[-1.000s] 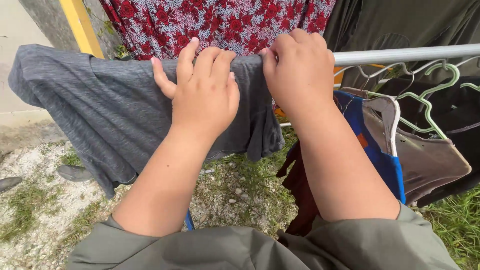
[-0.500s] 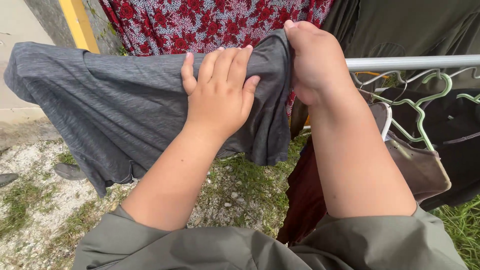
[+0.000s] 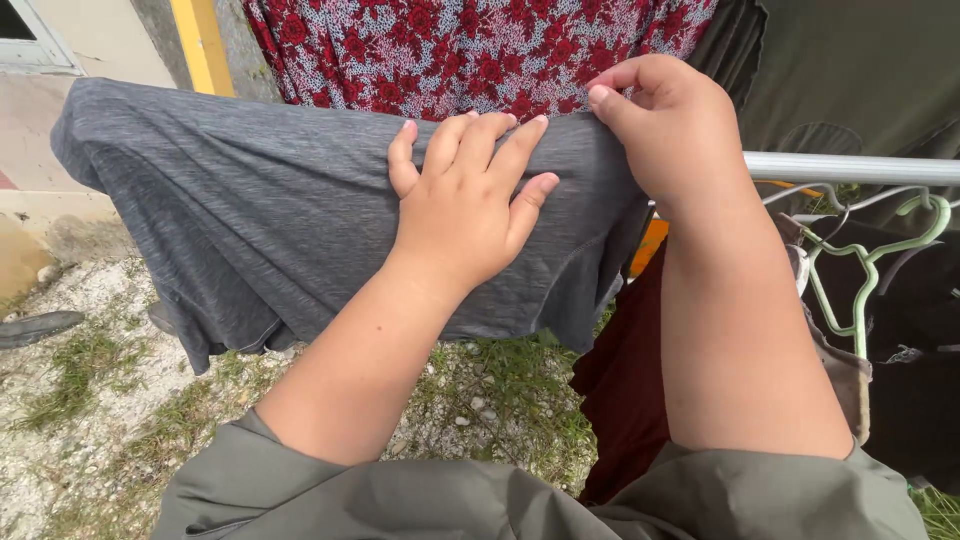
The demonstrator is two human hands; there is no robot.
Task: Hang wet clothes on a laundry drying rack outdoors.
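Note:
A dark grey heathered garment [image 3: 250, 210] hangs draped over a horizontal metal drying rail [image 3: 850, 168]. My left hand [image 3: 465, 200] lies flat on the cloth near its top fold, fingers spread and pressing it. My right hand [image 3: 670, 120] pinches the garment's right top edge between thumb and fingers, just left of the bare rail. Both forearms come out of olive green sleeves [image 3: 500, 495] at the bottom.
A red floral cloth [image 3: 470, 50] hangs behind the rail. Pale green hangers [image 3: 865, 275] carry dark clothes at right, with a dark red garment [image 3: 625, 390] below. Gravel and grass [image 3: 90, 400] lie beneath; a yellow post [image 3: 205, 45] stands at upper left.
The grey garment has been drawn rightward along the rail and spread wider. My right hand went from gripping a bunched corner to pinching the flattened edge; my left hand opened flatter.

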